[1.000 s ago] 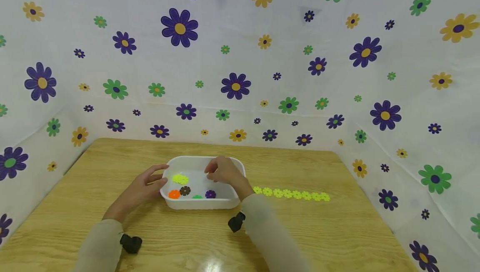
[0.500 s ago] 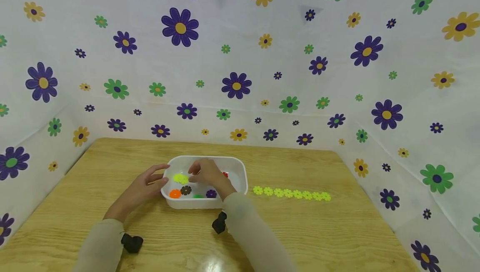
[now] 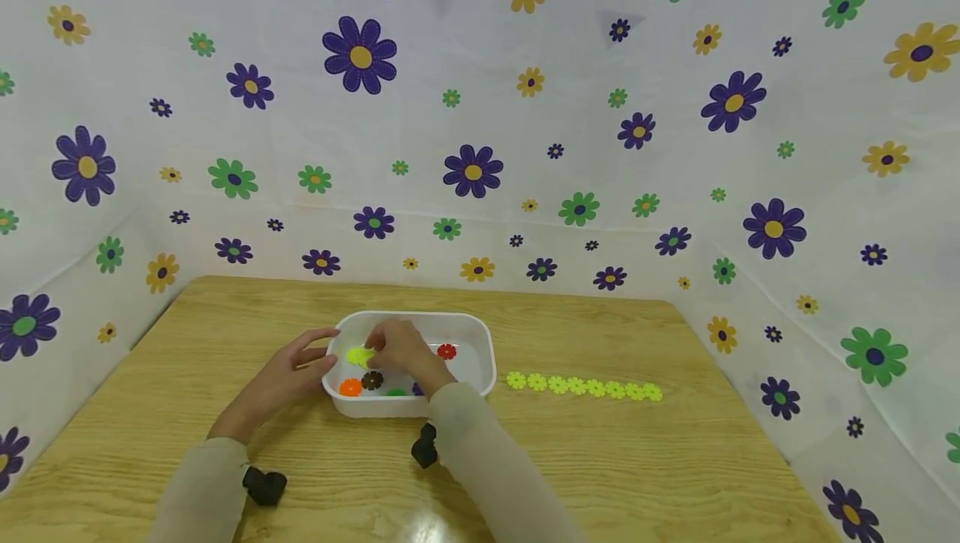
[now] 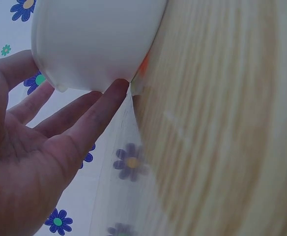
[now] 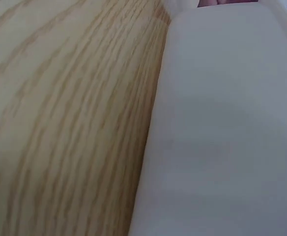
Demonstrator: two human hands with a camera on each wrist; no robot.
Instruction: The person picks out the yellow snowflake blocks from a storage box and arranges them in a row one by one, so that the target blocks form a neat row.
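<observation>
A white plastic tray [image 3: 405, 407] stands on the wooden table. My left hand [image 3: 296, 366] rests its extended fingertips against the tray's left end; in the left wrist view they touch the outer wall and rim. Inside the tray, my right hand [image 3: 401, 351] reaches down to the yellow flower-shaped discs [image 3: 356, 356] at the left. Its fingertips overlap them, and I cannot tell whether they pinch one. Other flower discs lie around it: orange [image 3: 350, 387], brown [image 3: 372, 381], green [image 3: 396, 393], red [image 3: 447, 351] and a purple one [image 3: 417, 389] partly behind my wrist.
Right of the tray, several yellow flower discs [image 3: 576, 386] lie in a straight row on the wooden table [image 3: 600, 476]. A flower-print cloth [image 3: 555, 218] rises behind the table and on both sides. The tray's outer wall [image 5: 222, 123] fills much of the right wrist view.
My right hand has moved left inside the tray, from the right half to the yellow discs. The red disc has come into sight. My left hand has stayed at the tray's end.
</observation>
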